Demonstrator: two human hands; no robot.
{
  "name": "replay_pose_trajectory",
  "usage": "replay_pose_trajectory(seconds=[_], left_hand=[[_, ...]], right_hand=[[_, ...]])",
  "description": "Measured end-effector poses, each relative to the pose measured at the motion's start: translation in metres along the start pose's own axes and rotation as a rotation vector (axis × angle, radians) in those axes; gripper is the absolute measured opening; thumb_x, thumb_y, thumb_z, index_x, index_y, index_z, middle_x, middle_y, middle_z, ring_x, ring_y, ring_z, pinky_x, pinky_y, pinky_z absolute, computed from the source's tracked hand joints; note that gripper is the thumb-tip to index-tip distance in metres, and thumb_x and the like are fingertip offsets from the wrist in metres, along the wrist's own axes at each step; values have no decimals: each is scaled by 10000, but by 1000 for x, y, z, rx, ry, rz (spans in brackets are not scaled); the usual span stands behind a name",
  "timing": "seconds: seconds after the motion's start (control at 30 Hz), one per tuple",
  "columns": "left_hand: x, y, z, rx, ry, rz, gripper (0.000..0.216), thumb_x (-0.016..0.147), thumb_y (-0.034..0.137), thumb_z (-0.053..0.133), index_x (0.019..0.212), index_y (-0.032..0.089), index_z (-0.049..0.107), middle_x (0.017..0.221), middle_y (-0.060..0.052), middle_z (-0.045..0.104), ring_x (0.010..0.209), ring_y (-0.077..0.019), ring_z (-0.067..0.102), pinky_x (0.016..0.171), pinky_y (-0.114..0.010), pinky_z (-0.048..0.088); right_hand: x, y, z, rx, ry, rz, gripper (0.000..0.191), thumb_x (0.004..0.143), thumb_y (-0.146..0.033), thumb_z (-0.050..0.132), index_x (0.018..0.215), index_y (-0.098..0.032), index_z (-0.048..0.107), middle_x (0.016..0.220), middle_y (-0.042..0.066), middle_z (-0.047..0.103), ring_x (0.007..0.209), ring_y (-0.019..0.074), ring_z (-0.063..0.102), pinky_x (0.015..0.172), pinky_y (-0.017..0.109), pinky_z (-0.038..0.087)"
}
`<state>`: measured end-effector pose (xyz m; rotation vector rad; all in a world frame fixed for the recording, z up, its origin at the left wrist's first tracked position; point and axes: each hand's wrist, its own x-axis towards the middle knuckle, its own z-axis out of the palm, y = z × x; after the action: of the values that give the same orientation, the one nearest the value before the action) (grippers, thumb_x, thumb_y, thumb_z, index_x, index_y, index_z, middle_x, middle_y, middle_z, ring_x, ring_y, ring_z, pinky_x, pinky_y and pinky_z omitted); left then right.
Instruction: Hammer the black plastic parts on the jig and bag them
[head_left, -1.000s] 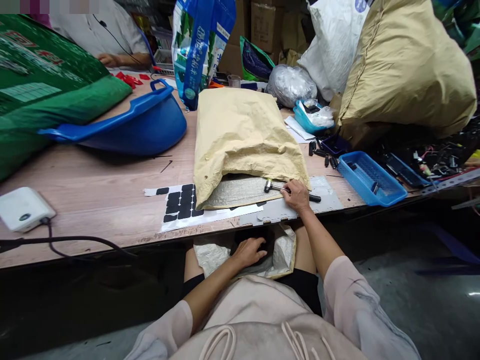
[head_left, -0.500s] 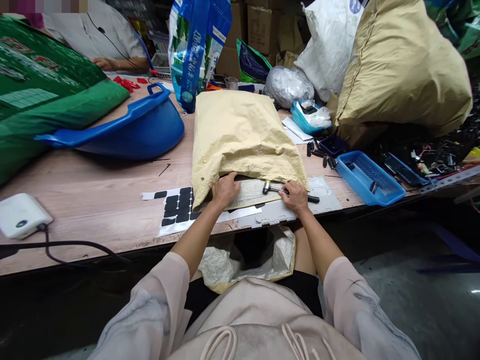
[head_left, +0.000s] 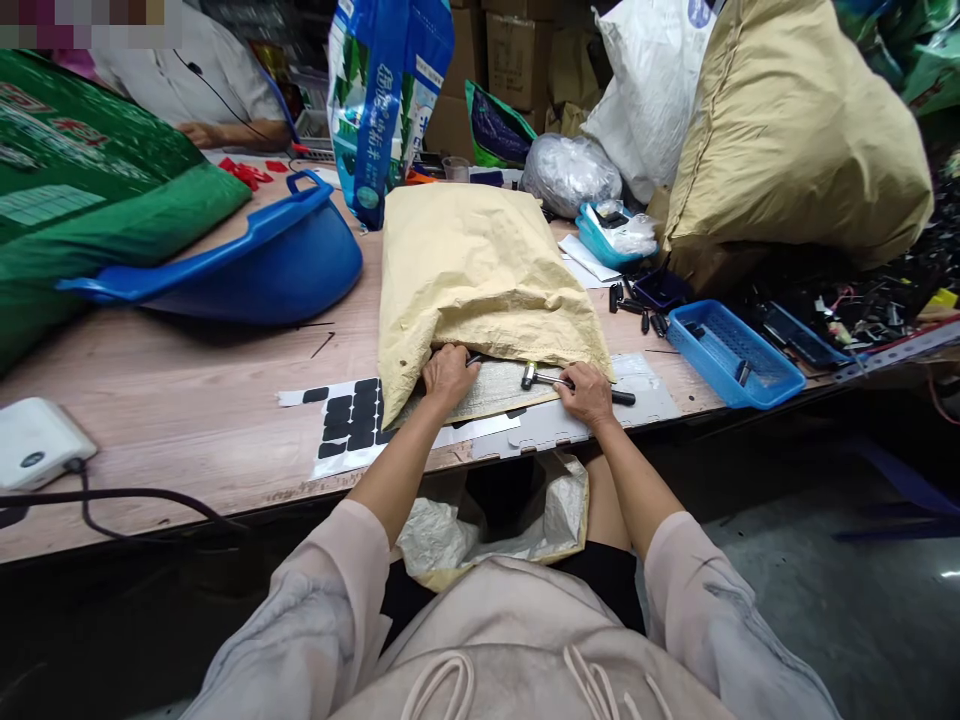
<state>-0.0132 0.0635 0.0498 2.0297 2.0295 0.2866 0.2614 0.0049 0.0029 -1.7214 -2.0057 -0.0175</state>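
A cream woven sack (head_left: pixel 491 255) lies on the table with its mouth towards me, its silvery lining (head_left: pixel 495 388) showing. At the left of that mouth is my left hand (head_left: pixel 448 375), fingers curled around a small dark piece (head_left: pixel 473 359) that is mostly hidden. My right hand (head_left: pixel 587 393) is closed around a small hammer (head_left: pixel 622 397) with a black grip. Its metal head (head_left: pixel 529 375) points left, over the lining. Beneath the sack's edge lie a sheet of black stickers (head_left: pixel 351 424) and a grey board (head_left: pixel 649 390).
A blue scoop-shaped basin (head_left: pixel 300 260) and a green sack (head_left: pixel 90 190) stand at left, near a white device (head_left: pixel 41 440) with a cable. At right are a blue basket (head_left: pixel 739 355), small black parts (head_left: pixel 637 310) and a large tan sack (head_left: pixel 802 140). Another person's arm (head_left: pixel 240 132) rests at the back left.
A small dark piece now shows at my left fingertips by the sack's mouth. The view has shifted slightly; my right hand still grips the hammer in the same place.
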Motion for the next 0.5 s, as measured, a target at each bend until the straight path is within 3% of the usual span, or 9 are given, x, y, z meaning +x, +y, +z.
replay_pose_trajectory(seconds=[0.23, 0.37, 0.5], left_hand=[[-36, -1, 30, -145, 11, 310, 170, 900, 335, 688, 1017, 219, 728, 1074, -89, 680, 1090, -279, 597, 958, -392, 457], [-40, 8, 46, -279, 6, 301, 156, 889, 341, 711, 1015, 254, 743, 1040, -56, 690, 1069, -265, 579, 940, -396, 427], [-37, 11, 50, -357, -9, 264, 170, 872, 369, 744, 1019, 287, 763, 1058, -29, 708, 1091, -257, 573, 951, -390, 413]], right_hand=[[0, 6, 3, 6, 14, -41, 113, 943, -301, 635, 909, -225, 711, 946, 79, 676, 945, 256, 573, 862, 364, 448], [-2, 6, 2, -23, 73, -41, 209, 1015, -319, 534, 991, -220, 716, 989, 96, 673, 967, 263, 568, 884, 371, 438], [-3, 7, 2, -60, 72, -104, 303, 1054, -370, 474, 984, -220, 728, 954, 96, 687, 946, 255, 587, 863, 360, 424]])
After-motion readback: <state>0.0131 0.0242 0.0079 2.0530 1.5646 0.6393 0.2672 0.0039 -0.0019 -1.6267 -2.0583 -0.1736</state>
